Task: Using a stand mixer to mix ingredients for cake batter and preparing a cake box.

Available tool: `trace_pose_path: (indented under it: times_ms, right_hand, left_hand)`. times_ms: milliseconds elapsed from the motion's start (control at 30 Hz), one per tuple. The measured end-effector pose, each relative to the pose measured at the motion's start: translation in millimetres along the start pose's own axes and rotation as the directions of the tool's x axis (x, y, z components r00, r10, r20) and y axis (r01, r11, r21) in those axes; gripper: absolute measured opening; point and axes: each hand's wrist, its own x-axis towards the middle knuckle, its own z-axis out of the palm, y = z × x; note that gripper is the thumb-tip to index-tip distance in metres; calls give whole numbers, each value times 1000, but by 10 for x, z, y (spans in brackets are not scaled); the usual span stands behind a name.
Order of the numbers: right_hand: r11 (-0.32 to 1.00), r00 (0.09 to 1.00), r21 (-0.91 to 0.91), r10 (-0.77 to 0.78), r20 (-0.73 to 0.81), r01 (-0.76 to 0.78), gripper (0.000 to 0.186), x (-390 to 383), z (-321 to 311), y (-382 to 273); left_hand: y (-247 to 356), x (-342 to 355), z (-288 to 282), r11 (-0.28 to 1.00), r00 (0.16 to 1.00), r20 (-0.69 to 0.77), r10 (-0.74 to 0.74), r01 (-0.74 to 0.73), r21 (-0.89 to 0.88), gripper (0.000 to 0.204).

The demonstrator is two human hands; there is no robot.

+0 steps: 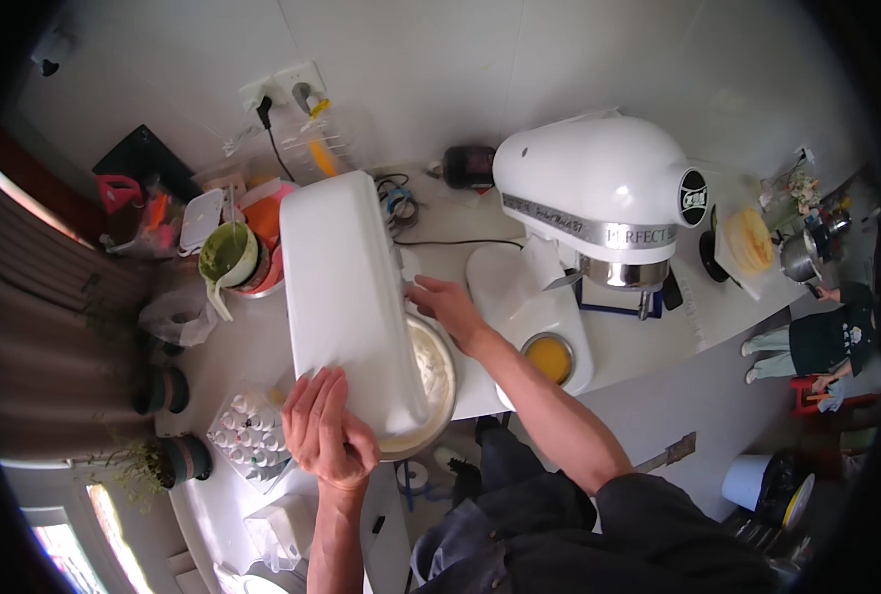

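Note:
A long white rectangular tub point(346, 287) is tipped up, its smooth outer side toward me, over a round bowl point(445, 401) of white creamy mixture. My left hand point(328, 428) grips the tub's near left corner, fingers wrapped over the edge. My right hand point(450, 309) is by the tub's right edge above the bowl, fingers stretched and fingertips close to the rim. Whether they touch it is unclear. The tub hides its own inside and much of the bowl.
A white stand mixer point(594, 188) and a round metal container of yellow liquid point(547, 358) stand right. Left are a green-smeared bowl point(230, 255) and a bag of white-capped bottles point(249, 428). A cable point(460, 242) crosses the counter. Another person point(827, 337) stands far right.

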Motion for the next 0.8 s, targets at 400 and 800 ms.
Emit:
trace_pose_path:
  times_ms: [400, 800]
  right_hand:
    - [994, 989, -101, -29, 146, 44, 42, 110, 10, 177]
    - [992, 991, 35, -117, -66, 120, 37, -768, -500, -48]
  left_hand:
    - [-261, 889, -49, 963, 971, 53, -235, 240, -125, 32]
    - [-1014, 1817, -66, 958, 937, 206, -282, 286, 12, 30]
